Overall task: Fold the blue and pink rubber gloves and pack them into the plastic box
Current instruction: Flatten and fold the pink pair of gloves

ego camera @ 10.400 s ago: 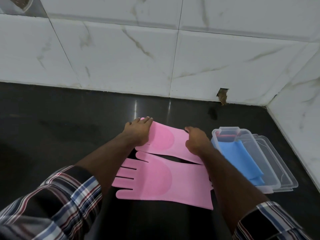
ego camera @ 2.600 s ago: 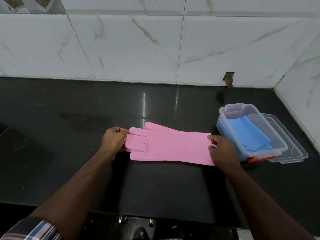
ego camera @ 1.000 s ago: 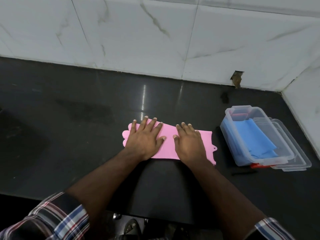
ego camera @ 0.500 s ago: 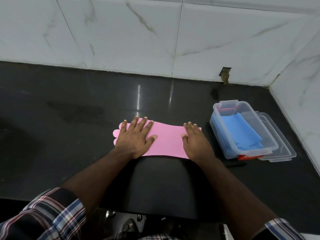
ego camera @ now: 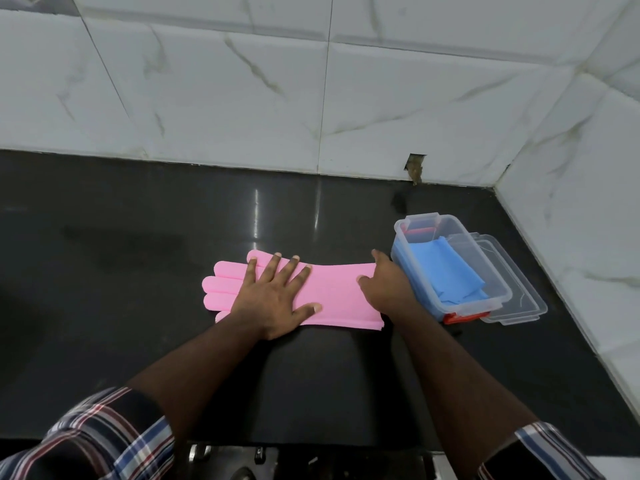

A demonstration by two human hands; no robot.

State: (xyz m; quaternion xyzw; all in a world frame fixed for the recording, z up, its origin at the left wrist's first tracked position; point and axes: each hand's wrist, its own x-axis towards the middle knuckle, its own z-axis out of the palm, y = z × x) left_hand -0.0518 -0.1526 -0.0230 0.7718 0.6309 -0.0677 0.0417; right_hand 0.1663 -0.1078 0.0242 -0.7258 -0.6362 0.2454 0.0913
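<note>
Pink gloves (ego camera: 332, 299) lay flat on the table (ego camera: 138, 289), stacked one on the other, fingers pointing left, cuffs right. Matte, smooth rubber; layered edges showed at the near cuff corner. Rounded fingertips stuck out past your left hand (ego camera: 273, 301).

Your left hand was flat on the palm area of the gloves, fingers straight and spread, pressing down. Your right hand (ego camera: 388, 289) sat on the cuff end, thumb laid on top of the pink rubber; fingers went over the far edge, so I couldn't tell whether they were curled under it or just resting. Hands were apart, one at each end of the gloves.

Plastic box (ego camera: 450, 268) stood just right of the cuff end, close to your right hand. Clear, rectangular, rounded corners, red-orange latch (ego camera: 464, 317) at the near end. Blue gloves (ego camera: 450, 271) were inside it, folded, matte like the pink ones. Clear lid (ego camera: 516, 299) lay beside the box on its right, partly under it or touching it, hard to say which.

Table was black polished stone, glossy, with light streaks reflected near the back. Walls behind and to the right were white marble-look tiles with grey veins, meeting in a corner. Small chipped hole (ego camera: 415, 168) at the base of the back wall. Plaid sleeves (ego camera: 104, 441) showed on both your arms at the bottom.
</note>
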